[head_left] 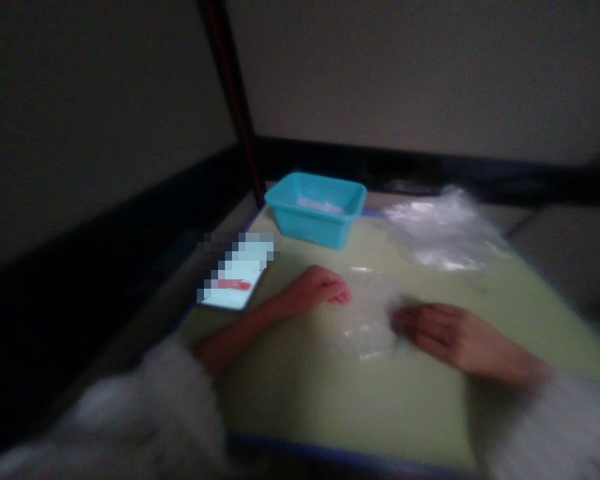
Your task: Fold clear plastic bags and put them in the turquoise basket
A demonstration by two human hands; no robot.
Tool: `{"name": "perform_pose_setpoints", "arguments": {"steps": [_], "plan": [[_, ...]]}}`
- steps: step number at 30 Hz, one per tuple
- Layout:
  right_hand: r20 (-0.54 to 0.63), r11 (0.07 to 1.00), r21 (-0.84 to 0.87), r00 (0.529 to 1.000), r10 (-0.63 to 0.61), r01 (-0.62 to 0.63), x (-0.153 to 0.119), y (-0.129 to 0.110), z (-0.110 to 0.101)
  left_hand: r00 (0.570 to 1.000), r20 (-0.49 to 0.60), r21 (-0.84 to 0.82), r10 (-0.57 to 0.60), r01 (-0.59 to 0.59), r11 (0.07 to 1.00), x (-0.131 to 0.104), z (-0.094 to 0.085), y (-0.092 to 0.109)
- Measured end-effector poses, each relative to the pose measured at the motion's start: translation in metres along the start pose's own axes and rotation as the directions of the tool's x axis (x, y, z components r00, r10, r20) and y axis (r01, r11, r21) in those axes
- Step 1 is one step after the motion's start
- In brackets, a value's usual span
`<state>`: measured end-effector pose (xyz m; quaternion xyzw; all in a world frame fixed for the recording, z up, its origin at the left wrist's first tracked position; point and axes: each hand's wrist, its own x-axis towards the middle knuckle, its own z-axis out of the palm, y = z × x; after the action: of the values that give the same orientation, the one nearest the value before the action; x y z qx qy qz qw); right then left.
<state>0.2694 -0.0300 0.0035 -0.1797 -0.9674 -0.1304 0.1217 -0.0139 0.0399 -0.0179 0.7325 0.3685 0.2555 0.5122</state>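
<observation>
A small clear plastic bag (pixel 367 323) lies between my hands on the pale yellow-green table (pixel 330 407). My left hand (pixel 325 287) is closed at the bag's left edge, its fingers curled in and looking pinkish at the tips. From the other side my right hand (pixel 437 330) reaches in with the fingers pressed together, pinching the bag's right edge. Blur hides the exact fingertip contact. Whether anything is inside the bag cannot be made out.
A turquoise plastic basket (pixel 310 227) with something whitish in it stands at the table's back. Right of it lies a larger crumpled clear plastic bag (pixel 445 230). A lit phone (pixel 240 273), partly pixelated, rests along the left edge. Walls (pixel 420 80) rise behind.
</observation>
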Motion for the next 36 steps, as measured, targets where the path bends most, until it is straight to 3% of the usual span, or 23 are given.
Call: {"name": "perform_pose_setpoints", "arguments": {"steps": [3, 11, 19, 26, 36], "plan": [[0.037, 1.000, 0.005, 0.999, 0.024, -0.024, -0.001, 0.006, 0.006, 1.000, 0.011, -0.009, 0.014, -0.014, 1.000, 0.000, 0.000, -0.001], [-0.020, 0.995, 0.033, 0.995, 0.095, -0.094, 0.003, 0.011, 0.012, 0.999, 0.015, 0.010, 0.049, -0.049, 0.999, 0.000, -0.001, -0.002], [0.031, 0.978, 0.134, 0.987, 0.159, -0.162, 0.004, 0.013, 0.006, 0.998, -0.016, 0.114, -0.059, 0.061, 0.992, -0.005, -0.007, 0.008], [-0.003, 0.989, 0.108, 0.995, 0.098, -0.097, 0.004, 0.012, 0.004, 0.997, 0.067, 0.112, -0.029, 0.022, 0.993, -0.008, -0.011, 0.009], [0.031, 0.940, 0.243, 0.971, 0.238, -0.238, 0.008, 0.013, 0.001, 0.998, 0.011, 0.121, -0.060, 0.058, 0.991, -0.007, -0.014, 0.007]]}}
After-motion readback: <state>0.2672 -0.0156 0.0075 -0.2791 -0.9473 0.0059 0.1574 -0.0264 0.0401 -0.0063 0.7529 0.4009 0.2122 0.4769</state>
